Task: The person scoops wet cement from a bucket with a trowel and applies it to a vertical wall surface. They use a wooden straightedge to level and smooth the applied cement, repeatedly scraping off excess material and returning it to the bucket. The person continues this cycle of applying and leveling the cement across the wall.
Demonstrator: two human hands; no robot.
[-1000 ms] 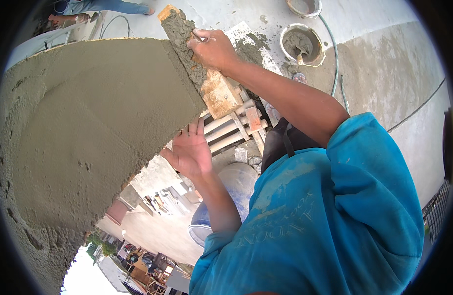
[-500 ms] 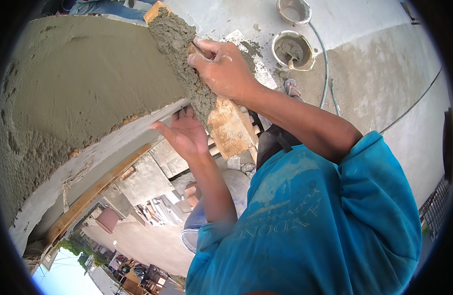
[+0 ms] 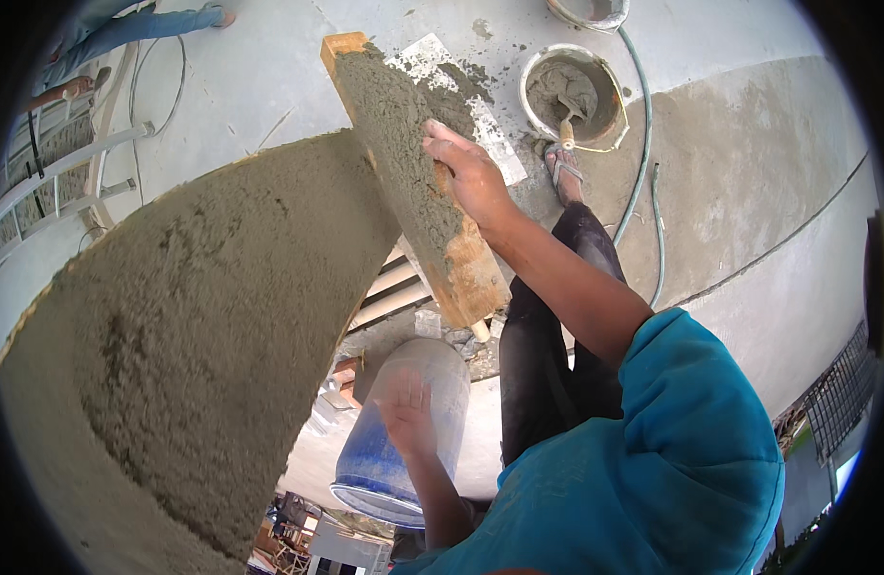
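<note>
A wooden plank [image 3: 476, 278] lies slantwise ahead of me, its top coated in wet grey mortar [image 3: 399, 125]. My right hand [image 3: 473, 177] is at the plank's right edge, thumb and fingers bent together over the mortar. Whatever it may grip is hidden under the fingers. Lower down, my left hand [image 3: 406, 412] hangs over a blue plastic drum [image 3: 389, 460], smeared by motion, fingers stretched out and nothing seen in it. To the left of the plank spreads a broad mortar-covered surface [image 3: 212, 316], rough in its middle.
A bucket of mortar [image 3: 567, 91] with a wooden-handled tool [image 3: 567, 134] stands at the far right, another bucket [image 3: 595, 10] beyond it. A hose [image 3: 643, 115] runs alongside. At the far left are a metal ladder [image 3: 73, 177] and another person's legs [image 3: 135, 34].
My left hand has dropped away from the mortar surface's edge to over the drum. My right hand stays by the plank. The view has shifted, bringing the ladder and drum into sight.
</note>
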